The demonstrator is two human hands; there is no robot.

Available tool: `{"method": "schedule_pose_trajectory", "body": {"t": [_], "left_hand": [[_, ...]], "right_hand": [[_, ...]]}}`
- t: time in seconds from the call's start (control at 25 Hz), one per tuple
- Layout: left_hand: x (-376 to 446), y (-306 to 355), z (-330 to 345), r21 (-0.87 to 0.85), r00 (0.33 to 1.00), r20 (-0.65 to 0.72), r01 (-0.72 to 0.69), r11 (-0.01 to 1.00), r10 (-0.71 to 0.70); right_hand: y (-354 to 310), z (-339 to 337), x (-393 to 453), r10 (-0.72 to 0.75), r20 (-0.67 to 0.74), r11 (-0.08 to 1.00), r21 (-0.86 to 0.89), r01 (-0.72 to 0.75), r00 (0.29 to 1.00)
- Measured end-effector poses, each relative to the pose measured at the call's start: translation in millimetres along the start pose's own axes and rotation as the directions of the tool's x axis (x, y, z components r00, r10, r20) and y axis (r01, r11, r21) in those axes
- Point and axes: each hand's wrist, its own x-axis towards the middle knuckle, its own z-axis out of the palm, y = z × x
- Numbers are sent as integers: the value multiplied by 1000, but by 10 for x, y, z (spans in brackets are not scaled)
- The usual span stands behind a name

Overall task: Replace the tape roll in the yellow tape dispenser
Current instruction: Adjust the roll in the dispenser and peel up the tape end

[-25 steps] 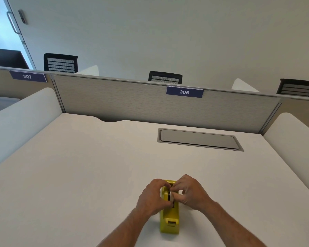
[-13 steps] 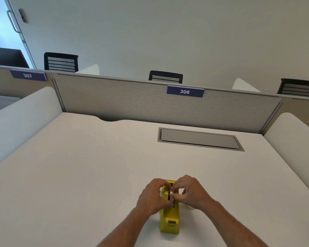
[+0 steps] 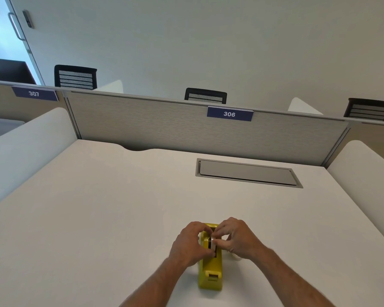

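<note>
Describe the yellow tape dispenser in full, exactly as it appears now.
The yellow tape dispenser is a long, glossy body that looks like plastic, standing upright on the white desk near the front edge. Its cutter end points toward the person. A pale roll sits in the open slot on top, mostly hidden. The left hand presses its left side; the right hand pinches at the roll from the right.

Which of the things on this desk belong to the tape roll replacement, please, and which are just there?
Part of the job:
- yellow tape dispenser
- tape roll in its cradle
- left hand and right hand, both on the roll

Just there:
- grey cable hatch
- desk sign 306
- pale object behind the right wrist, mostly hidden
</note>
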Motion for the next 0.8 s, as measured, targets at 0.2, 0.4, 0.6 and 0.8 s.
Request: {"method": "schedule_pose_trajectory", "body": {"t": [0.2, 0.4, 0.6, 0.8], "left_hand": [[-1, 13, -2, 9, 1000, 7, 1, 1000, -1], [-7, 8, -5, 7, 1000, 7, -1, 1000, 1], [-8, 25, -3, 7, 1000, 9, 5, 1000, -5], [-9, 20, -5, 3, 1000, 10, 3, 1000, -3]], "right_hand": [[-2, -2, 26, -8, -20, 1000, -11, 8, 1000], [12, -13, 27, -9, -9, 1000, 4, 9, 1000], [10, -31, 53, -7, 23, 1000, 2, 7, 1000], [20, -37, 57, -32, 17, 999, -15, 32, 999]]}}
